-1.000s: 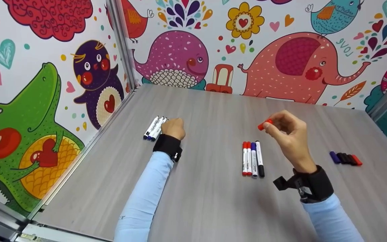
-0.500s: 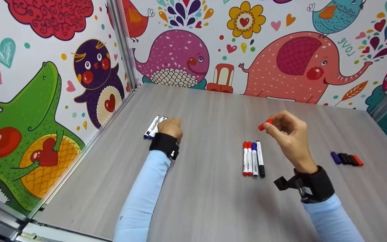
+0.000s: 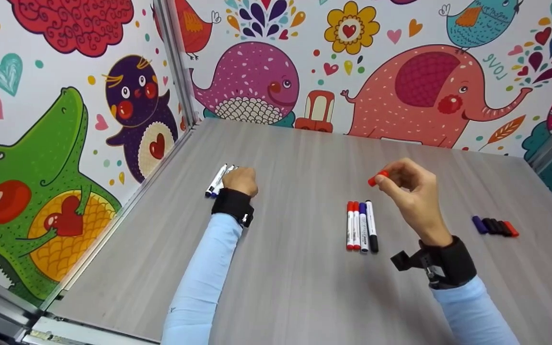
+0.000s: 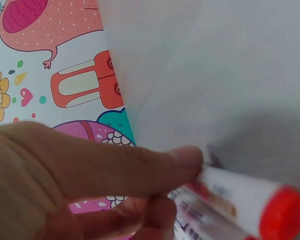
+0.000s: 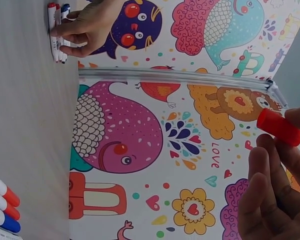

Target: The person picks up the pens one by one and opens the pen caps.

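My left hand reaches to several white markers lying side by side at the left of the table. In the left wrist view its thumb and finger pinch a white marker with a red end, close by its dark tip. The hand partly covers this group in the head view. My right hand is raised over the table and pinches a red marker cap between thumb and fingertip. The right wrist view shows the same red cap from the side.
A row of several capped markers, red, blue and black, lies left of the right wrist. Farther right lie several loose caps in blue, black and red. Printed cartoon walls border the grey table at the back and left.
My left hand has shifted slightly left over the markers, covering more of them. The right hand stays in place with the red marker cap.
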